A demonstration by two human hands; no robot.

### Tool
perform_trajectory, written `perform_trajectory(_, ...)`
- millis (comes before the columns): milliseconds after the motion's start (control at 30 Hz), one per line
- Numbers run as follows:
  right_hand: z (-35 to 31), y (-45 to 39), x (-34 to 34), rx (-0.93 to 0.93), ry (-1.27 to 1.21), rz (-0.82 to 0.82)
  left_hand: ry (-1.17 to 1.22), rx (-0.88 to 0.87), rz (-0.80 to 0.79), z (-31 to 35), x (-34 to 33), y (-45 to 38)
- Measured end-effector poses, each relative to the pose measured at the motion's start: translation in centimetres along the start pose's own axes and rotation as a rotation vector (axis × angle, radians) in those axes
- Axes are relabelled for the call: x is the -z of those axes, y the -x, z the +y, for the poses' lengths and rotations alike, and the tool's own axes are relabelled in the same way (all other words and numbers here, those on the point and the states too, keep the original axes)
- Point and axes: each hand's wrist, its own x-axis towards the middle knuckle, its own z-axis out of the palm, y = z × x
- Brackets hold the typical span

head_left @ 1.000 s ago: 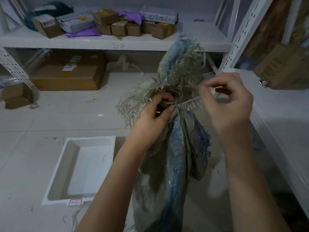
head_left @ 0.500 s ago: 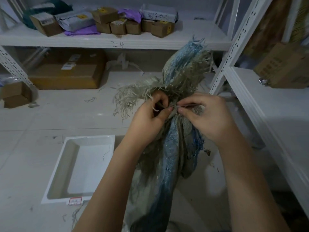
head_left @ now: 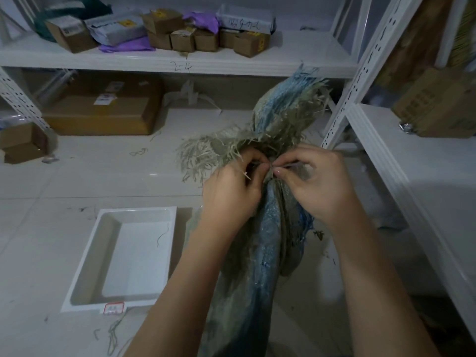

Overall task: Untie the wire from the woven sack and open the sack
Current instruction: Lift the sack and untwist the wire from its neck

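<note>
woven sack (head_left: 260, 243) neck pinched at frame centre between left hand (head_left: 231, 191) and right hand (head_left: 319, 186) | thin wire (head_left: 286, 165) gripped by right fingertips | frayed grey-blue top

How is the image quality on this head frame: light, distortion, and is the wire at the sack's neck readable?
Head view: dim, bluish light, soft shadows; wide-angle bending bows the shelf upright; a small glare spot on the floor; wire barely discernible between left hand and right hand at the woven sack neck.

Coarse woven sack (head_left: 260, 243) — frayed, matt fibres at the neck; glossy white plastic tray (head_left: 134, 253); matt brown cardboard boxes (head_left: 103, 115).
</note>
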Motion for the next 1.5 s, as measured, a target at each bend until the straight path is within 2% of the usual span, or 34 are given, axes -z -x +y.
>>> perform_trajectory(100, -0.4, 0.1, -0.3, 0.010, -0.027, 0.014, 0.017, 0.070, -0.003, 0.3, 0.1, -0.2)
perform_trajectory(300, -0.9, 0.0, -0.1, -0.011, -0.101, 0.020, 0.241, 0.194, 0.001, 0.9, 0.6, -0.5)
perform_trajectory(400, -0.9, 0.1, 0.0, -0.004, -0.134, 0.039, 0.290, 0.361, -0.076, 1.3, 0.9, -0.6)
perform_trajectory(533, -0.7, 0.0, 0.0, -0.021, -0.208, 0.111, 0.460, 0.492, -0.149, 1.8, 2.1, -0.3)
perform_trajectory(667, -0.7, 0.0, -0.6, 0.006, -0.173, 0.067, 0.613, 0.372, -0.150, 1.6, 2.0, -0.2)
perform_trajectory(833, -1.0, 0.0, -0.5, -0.036, -0.126, -0.003, 0.650, 0.500, -0.094, 1.2, 1.9, -0.5)
perform_trajectory(933, -1.0, 0.1, -0.6, -0.072, -0.147, -0.037, 0.652, 0.514, -0.093, 0.8, 1.9, -0.6)
perform_trajectory(1067, -0.8, 0.2, -0.7, -0.091, -0.233, 0.019, 0.676, 0.493, -0.051, 1.4, 2.4, -0.8)
perform_trajectory(1233, -0.5, 0.3, -0.4, -0.050, -0.262, 0.018, 0.741, 0.588, -0.160, 1.1, 3.1, -0.9)
perform_trajectory(1333, -0.4, 0.2, -0.6, 0.016, -0.229, -0.027, 0.662, 0.469, -0.196, 1.2, 2.9, -0.9)
perform_trajectory(1500, -0.3, 0.1, -0.9, 0.001, -0.226, -0.082, 0.678, 0.521, -0.161, 0.8, 2.7, -1.1)
